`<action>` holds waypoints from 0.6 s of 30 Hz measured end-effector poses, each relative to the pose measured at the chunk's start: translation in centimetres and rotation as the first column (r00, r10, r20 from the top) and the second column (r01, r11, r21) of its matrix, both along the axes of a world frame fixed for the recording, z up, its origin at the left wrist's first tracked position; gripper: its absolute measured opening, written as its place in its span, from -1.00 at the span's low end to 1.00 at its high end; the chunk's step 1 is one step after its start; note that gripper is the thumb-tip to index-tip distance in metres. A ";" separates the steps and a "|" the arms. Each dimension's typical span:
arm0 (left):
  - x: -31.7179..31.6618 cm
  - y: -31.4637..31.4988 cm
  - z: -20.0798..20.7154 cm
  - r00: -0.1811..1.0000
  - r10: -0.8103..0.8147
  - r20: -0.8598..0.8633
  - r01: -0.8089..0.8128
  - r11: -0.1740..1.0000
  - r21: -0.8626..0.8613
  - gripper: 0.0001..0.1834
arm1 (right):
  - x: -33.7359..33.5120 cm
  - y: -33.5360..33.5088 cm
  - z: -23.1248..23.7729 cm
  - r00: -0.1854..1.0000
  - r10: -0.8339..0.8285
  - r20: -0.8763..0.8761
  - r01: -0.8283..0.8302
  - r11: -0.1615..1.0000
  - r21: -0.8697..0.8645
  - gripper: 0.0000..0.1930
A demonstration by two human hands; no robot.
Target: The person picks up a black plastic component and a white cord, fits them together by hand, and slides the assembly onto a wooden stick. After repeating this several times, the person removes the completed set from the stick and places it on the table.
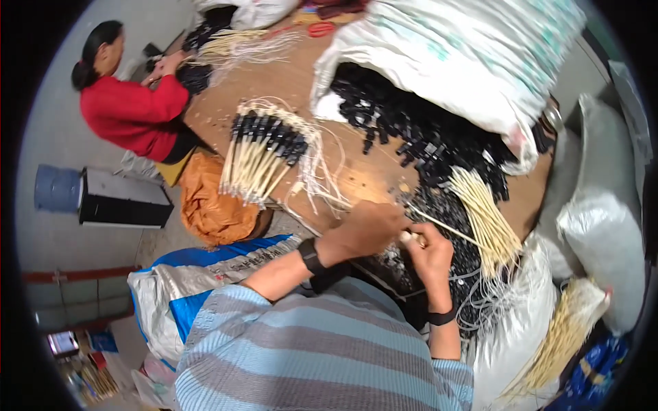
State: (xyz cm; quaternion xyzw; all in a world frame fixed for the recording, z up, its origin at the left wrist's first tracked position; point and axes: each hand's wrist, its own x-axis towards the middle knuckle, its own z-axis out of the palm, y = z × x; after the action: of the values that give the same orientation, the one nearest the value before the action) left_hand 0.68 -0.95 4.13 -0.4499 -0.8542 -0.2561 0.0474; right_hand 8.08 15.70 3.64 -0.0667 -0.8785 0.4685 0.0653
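Close together at the table's near edge, both of my hands work with bent fingers. My left hand (370,229) shows its back; its fingers curl down and hide what they grip. My right hand (430,255) pinches a small cream-coloured piece (412,238) between thumb and fingers, touching the left fingertips. A thin cream stick (444,225) slants from beside my left hand to a bundle of similar cream sticks (485,216) with white cords. Left of my hands lies a row of cream sticks with black sleeves (267,147), trailing white cords.
A large white sack (452,65) spills small black pieces (411,127) over the brown table (274,79). Stuffed grey sacks (603,185) stand at the right. An orange sack (209,205) sits at the left. Across the table, a person in red (133,113) handles black pieces.
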 end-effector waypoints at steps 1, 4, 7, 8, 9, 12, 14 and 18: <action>0.0 0.1 -0.1 1.000 -0.013 -0.017 0.013 1.000 0.028 -0.74 | -0.4 0.5 -0.1 0.988 0.033 0.149 -0.004 0.981 -0.193 -0.81; -0.2 -1.5 -0.5 0.999 -0.002 -0.032 0.003 0.999 0.045 -0.81 | -1.1 -0.5 -0.7 0.954 0.113 0.276 -0.039 0.965 -0.261 -0.81; -1.2 -3.7 -0.5 0.993 0.113 -0.030 -0.108 0.986 0.124 -0.85 | -1.6 -2.8 0.3 0.994 0.091 0.065 -0.090 0.995 -0.031 -0.80; -1.9 -4.7 -0.4 0.979 0.200 -0.027 -0.190 0.958 0.214 -0.87 | -2.0 -3.2 0.9 0.979 0.085 -0.185 -0.088 0.996 -0.005 -0.84; -3.7 -6.5 -0.7 0.958 0.258 -0.124 -0.215 0.934 0.287 -0.85 | -2.6 -2.6 1.3 0.955 0.071 -0.289 -0.063 0.997 0.035 -0.88; -6.9 -11.2 1.5 0.812 0.526 -0.252 -0.439 0.835 0.332 -0.80 | -3.8 -1.4 2.2 0.939 -0.018 -0.345 0.049 0.996 0.081 -0.94; -8.9 -14.2 0.8 0.655 0.700 -0.286 -0.630 0.714 0.304 -0.78 | -4.1 -2.9 2.0 0.918 0.065 -0.392 -0.007 0.989 0.149 -0.94; -10.0 -15.2 1.4 0.447 0.800 -0.401 -0.790 0.563 0.243 -0.55 | -4.1 -5.1 2.7 0.886 0.419 -0.198 -0.320 0.862 0.392 -0.79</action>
State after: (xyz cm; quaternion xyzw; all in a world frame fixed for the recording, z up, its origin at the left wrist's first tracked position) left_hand -9.28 -16.19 5.51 -0.0449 -0.9227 -0.0958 0.3706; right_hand 4.01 10.62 6.31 0.1832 -0.9256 0.3136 0.1061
